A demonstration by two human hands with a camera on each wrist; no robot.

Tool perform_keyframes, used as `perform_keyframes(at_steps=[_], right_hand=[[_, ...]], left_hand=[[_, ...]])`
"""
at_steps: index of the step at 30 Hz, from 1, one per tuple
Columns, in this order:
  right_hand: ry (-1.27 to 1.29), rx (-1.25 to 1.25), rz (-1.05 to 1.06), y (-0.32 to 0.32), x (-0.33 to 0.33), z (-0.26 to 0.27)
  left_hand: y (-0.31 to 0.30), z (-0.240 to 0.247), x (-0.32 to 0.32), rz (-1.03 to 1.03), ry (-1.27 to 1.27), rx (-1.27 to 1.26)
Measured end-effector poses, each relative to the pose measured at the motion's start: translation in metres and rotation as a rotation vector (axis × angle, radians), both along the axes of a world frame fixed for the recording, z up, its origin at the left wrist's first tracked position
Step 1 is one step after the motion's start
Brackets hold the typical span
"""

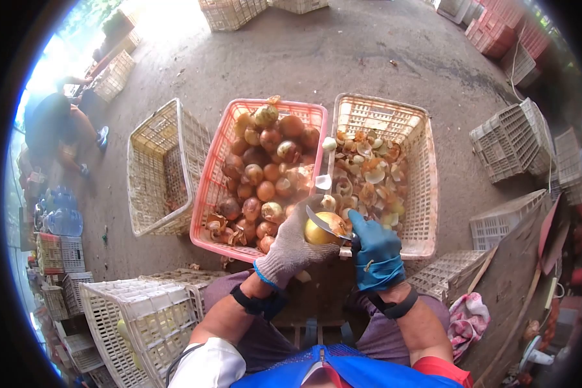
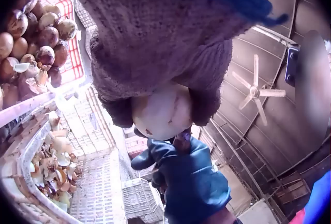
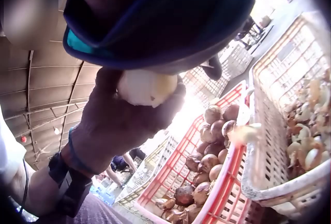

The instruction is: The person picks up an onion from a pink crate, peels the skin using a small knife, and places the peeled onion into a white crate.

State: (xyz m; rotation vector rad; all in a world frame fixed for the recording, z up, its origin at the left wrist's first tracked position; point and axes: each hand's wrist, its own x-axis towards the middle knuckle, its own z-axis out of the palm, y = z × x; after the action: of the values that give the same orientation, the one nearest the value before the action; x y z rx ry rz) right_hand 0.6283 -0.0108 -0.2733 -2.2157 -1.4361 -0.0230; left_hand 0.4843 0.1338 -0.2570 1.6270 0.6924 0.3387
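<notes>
My left hand [image 1: 290, 247], in a pale knit glove, grips a partly peeled onion [image 1: 317, 234] over the near edges of two crates. In the left wrist view the onion's pale, bare side [image 2: 163, 111] shows between the gloved fingers. A knife [image 1: 321, 222] with a curved blade lies across the onion's top. My right hand [image 1: 376, 251], wearing a blue rubber glove, holds the knife; its handle is hidden in the fingers. Unpeeled onions [image 1: 265, 190] fill the pink crate [image 1: 208, 187] ahead on the left. Onion skins [image 1: 368, 176] lie in the white crate [image 1: 428, 194] beside it.
A crate [image 1: 186, 152] tilts left of the pink one, and another stack [image 1: 139, 317] stands by my left leg. More crates [image 1: 514, 139] and a leaning board [image 1: 517, 278] are on the right. A person [image 1: 61, 126] is at the far left near water bottles [image 1: 63, 213].
</notes>
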Motion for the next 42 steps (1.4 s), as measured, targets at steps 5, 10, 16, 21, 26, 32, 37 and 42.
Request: perform_keyframes(at_steps=[5,10,16,21,26,32,37,42], right_hand=[[0.062,0.001,-0.022,-0.007,0.007,-0.01],[0.003,0.037,-0.029,-0.002,0.004,-0.003],[0.132,0.02,-0.19,-0.009,0.029,-0.032],[1.351,-0.053,-0.155,0.0,0.011,-0.014],[1.225,-0.004,-0.123,0.005,-0.02,0.001],[1.049,-0.05,-0.069,0.005,-0.017,0.007],[0.882,-0.149,-0.016,-0.007,-0.002,-0.003],[0.492,0.099,-0.031,0.002,-0.003,0.002]], left_hand=[[0.004,-0.002,-0.002,-0.029,-0.023,0.026],[0.003,-0.009,-0.002,-0.032,-0.106,-0.056],[0.008,0.003,-0.001,0.06,-0.183,-0.118],[0.026,0.001,-0.008,0.153,-0.178,-0.219],[0.034,-0.003,-0.01,0.175,-0.182,-0.164],[0.029,-0.002,-0.004,0.171,-0.148,-0.066],[0.037,-0.01,-0.006,0.254,-0.291,-0.236],[0.04,-0.009,-0.002,0.216,-0.643,-0.576]])
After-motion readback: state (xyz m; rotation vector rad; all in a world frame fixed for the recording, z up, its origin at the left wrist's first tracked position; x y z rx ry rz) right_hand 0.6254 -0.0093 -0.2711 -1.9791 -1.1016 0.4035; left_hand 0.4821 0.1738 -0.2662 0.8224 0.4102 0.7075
